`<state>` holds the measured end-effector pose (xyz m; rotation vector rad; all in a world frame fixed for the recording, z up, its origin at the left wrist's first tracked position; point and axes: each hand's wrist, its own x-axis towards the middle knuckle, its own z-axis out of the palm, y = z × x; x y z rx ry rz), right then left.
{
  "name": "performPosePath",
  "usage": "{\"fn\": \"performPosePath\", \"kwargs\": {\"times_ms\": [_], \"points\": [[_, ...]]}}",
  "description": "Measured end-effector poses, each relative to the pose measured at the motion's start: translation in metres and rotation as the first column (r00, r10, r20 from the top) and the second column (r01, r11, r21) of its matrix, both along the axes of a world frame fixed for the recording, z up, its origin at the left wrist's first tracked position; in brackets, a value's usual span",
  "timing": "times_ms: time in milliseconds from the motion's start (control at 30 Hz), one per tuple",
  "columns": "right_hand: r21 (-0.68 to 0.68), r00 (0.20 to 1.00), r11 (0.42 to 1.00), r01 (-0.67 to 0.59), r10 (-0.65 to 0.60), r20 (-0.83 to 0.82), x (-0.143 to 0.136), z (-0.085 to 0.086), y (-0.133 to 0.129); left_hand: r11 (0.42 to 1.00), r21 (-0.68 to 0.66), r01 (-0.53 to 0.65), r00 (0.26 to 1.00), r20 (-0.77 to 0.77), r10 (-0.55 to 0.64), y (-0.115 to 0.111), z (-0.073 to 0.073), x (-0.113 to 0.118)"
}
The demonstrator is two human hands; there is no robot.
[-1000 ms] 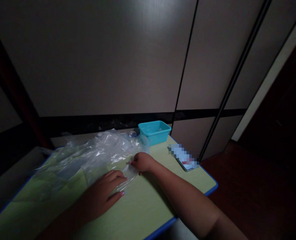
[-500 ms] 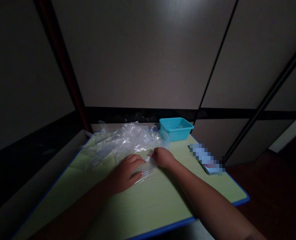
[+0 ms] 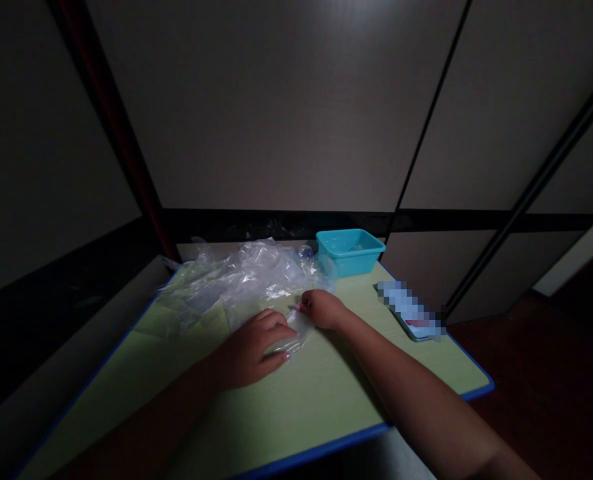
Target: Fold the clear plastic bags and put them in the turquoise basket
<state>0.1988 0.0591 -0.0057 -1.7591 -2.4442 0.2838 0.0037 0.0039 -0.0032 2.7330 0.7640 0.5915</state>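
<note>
while the right hand (image 3: pixel 325 309) pinches clear plastic (image 3: pixel 303 326) on the table (image 3: pixel 286 417), the left hand (image 3: pixel 253 348) touches it with its grip loosely spread apart.

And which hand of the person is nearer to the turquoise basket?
Right. The right hand is in front of the basket, slightly left; the left hand is farther left and closer to the camera.

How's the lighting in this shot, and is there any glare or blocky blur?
Head view, light: dim, nearly black at the far left; head view, glare: pale patch high on the cabinet panel, glints on the clear plastic; head view, blocks: a mosaic hides most of the phone-like slab.
</note>
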Motion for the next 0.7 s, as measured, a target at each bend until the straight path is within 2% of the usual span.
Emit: {"fn": "performPosePath", "kwargs": {"times_ms": [233, 700], "points": [[-0.031, 0.998, 0.998, -0.055, 0.055, -0.013, 0.0028, 0.0007, 0.0025, 1.0, 0.008, -0.024, 1.0, 0.014, 0.024, -0.0007, -0.0008, 0.0001], [-0.024, 0.999, 0.998, -0.053, 0.052, -0.009, 0.0005, 0.0032, -0.002, 1.0, -0.008, -0.023, 0.996, -0.086, 0.022, -0.0082, 0.0032, 0.0042]]}}
